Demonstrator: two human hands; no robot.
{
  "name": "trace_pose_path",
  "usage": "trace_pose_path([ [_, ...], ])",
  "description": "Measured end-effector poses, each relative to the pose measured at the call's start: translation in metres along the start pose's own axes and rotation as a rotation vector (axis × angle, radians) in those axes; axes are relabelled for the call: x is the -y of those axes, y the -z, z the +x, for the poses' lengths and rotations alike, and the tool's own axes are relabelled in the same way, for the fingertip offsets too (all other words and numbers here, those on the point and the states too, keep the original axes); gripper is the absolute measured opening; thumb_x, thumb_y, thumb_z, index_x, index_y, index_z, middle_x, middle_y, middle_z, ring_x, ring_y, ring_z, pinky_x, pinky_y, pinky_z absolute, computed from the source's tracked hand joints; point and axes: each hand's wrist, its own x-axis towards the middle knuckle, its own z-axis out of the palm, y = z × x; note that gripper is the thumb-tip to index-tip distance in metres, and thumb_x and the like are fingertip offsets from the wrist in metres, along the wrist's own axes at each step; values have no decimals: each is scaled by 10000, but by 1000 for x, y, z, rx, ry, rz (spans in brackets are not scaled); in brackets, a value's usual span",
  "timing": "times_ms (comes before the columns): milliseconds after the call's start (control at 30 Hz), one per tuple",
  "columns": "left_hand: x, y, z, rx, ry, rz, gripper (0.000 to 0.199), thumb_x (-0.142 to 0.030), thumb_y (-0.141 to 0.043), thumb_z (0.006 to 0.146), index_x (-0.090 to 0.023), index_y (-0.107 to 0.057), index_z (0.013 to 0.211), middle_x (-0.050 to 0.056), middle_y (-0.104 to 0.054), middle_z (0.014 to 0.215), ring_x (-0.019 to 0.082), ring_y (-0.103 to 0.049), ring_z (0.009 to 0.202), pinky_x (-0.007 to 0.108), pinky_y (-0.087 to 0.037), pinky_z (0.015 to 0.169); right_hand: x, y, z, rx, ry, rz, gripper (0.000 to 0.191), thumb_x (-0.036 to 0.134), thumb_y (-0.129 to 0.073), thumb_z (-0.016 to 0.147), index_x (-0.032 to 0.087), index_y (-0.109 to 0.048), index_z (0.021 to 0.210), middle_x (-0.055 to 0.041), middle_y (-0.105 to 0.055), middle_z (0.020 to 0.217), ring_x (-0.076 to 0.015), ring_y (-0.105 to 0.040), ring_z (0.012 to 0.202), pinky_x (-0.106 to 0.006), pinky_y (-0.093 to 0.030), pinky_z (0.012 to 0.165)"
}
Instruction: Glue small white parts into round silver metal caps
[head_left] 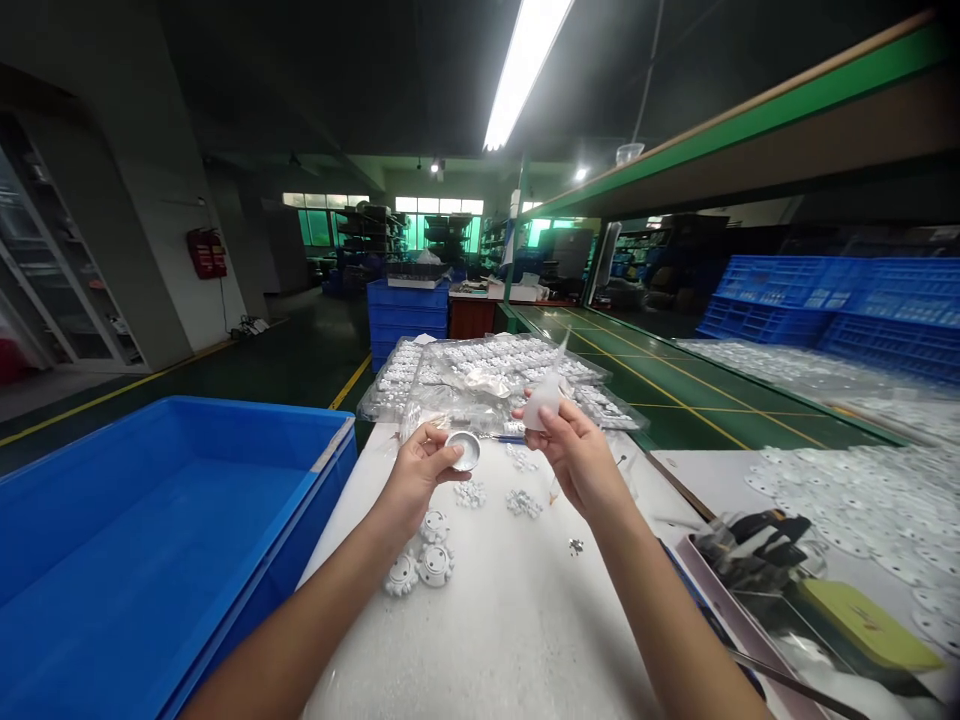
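Between thumb and fingers, my left hand (421, 468) grips a small round white cup-shaped part (466, 452), its hollow side facing me. My right hand (574, 445) is closed around a translucent squeeze bottle (546, 395) whose thin nozzle points up. The two are held apart above the white tabletop (495, 640). Below my left hand lie several round white parts with lobed edges (435, 564). Small piles of tiny white pieces (523, 502) sit beneath and between my hands. A little heap of small metal pieces (576, 547) is nearer to me.
A large blue bin (330, 470) stands on the left. Bagged trays of white parts (495, 365) cover the table's far end. On the right are a tool box (750, 600), a yellow-green sponge-like block (866, 622) and many flat white parts (847, 510). A green-edged shelf (825, 75) hangs overhead.
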Motion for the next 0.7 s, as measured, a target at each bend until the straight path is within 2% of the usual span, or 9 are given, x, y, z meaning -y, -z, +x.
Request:
trace_pose_path([
  [67,1,-1,-1,-2,59,-29,362,-277,-770,680,-184,-442,802,17,-616,863,131,-612,747,251,-559,653,-3,-4,-5,-50,63,43,347,442,-667,812,218,-628,1075,-11,-590,789,-114,-474,643,-267,-415,629],
  [200,5,-3,-3,9,192,-74,315,-224,-744,689,-186,-455,808,4,-602,812,107,-598,697,220,-548,635,-18,-6,-23,-197,153,44,347,418,-732,760,230,-628,1032,11,-551,751,-110,-474,643,-261,-389,620],
  [367,8,-6,-6,61,309,-87,277,-188,-728,696,-182,-494,844,11,-599,820,114,-606,701,208,-544,602,-18,1,-33,-227,185,47,338,417,-732,744,209,-567,954,27,-517,693,-109,-492,628,-247,-387,608],
  [533,7,-5,-8,110,352,-75,291,-195,-748,698,-186,-485,822,18,-609,833,121,-622,705,183,-521,563,-22,9,-36,-285,255,-126,300,384,-707,767,234,-512,938,33,-501,735,-108,-469,606,-234,-365,565],
  [700,7,-5,-9,141,357,-64,274,-186,-740,708,-185,-481,797,12,-605,822,120,-621,705,191,-526,588,-26,9,-42,-428,465,-372,254,435,-631,808,212,-540,889,-17,-530,839,-154,-512,708,-279,-393,630],
])
